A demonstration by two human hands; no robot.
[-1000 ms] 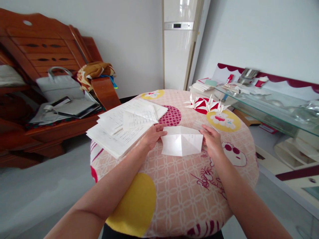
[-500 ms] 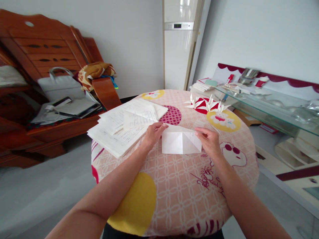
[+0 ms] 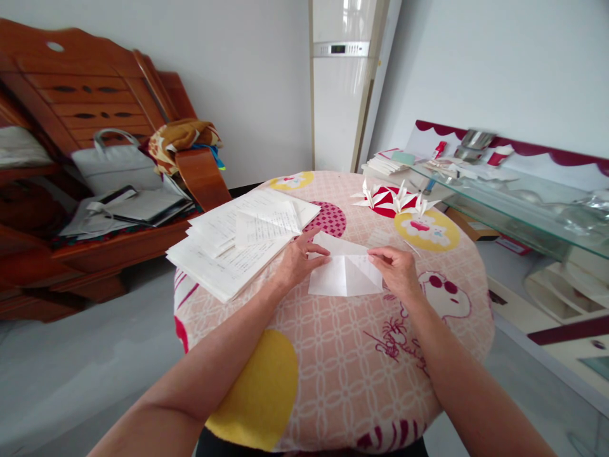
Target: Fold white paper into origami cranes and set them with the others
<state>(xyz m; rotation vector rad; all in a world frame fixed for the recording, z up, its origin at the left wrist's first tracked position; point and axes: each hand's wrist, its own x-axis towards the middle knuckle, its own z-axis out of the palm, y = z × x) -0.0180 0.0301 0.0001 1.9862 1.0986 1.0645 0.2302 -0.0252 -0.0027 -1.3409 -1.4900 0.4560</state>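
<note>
A creased sheet of white paper (image 3: 328, 279) lies on the round table between my hands, its near half folded over and marked by upright and slanting creases. At its left side my left hand (image 3: 301, 259) rests on the sheet, thumb and forefinger spread apart. My right hand (image 3: 396, 266) pinches the fold at the right side between thumb and fingertips. Just beyond my left hand is a stack of handwritten pages (image 3: 228, 273) with a loose folded written sheet (image 3: 269, 225) on top. Several white folded paper cranes (image 3: 399, 202) stand at the table's far right.
A pink patterned cloth (image 3: 342, 355) covers the table. To the right is a glass shelf (image 3: 533, 209) holding papers and metal cups. On the left, a wooden bench (image 3: 95, 254) carries a grey bag (image 3: 107, 168) and papers. A tall white cabinet unit (image 3: 340, 108) stands behind.
My left hand has let go of the paper's upper left edge, its fingers spreading over the sheet. My right hand has shifted slightly left, still pinching the fold.
</note>
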